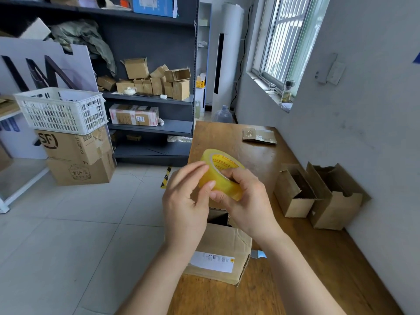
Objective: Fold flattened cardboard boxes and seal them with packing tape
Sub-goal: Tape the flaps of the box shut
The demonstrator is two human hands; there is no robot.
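Note:
I hold a yellowish roll of clear packing tape in the air over the wooden table. My right hand grips the roll, fingers curled through its core and thumb on the outer face. My left hand touches the roll's outer surface with fingertips and thumb, as if pinching at the tape. Below my hands a cardboard box with a white shipping label lies on the table's left edge, its far end open.
Two open small boxes stand against the right wall. A flattened cardboard piece lies at the table's far end. Left of the table are tiled floor, stacked SF boxes under a white basket, and dark shelving with small boxes.

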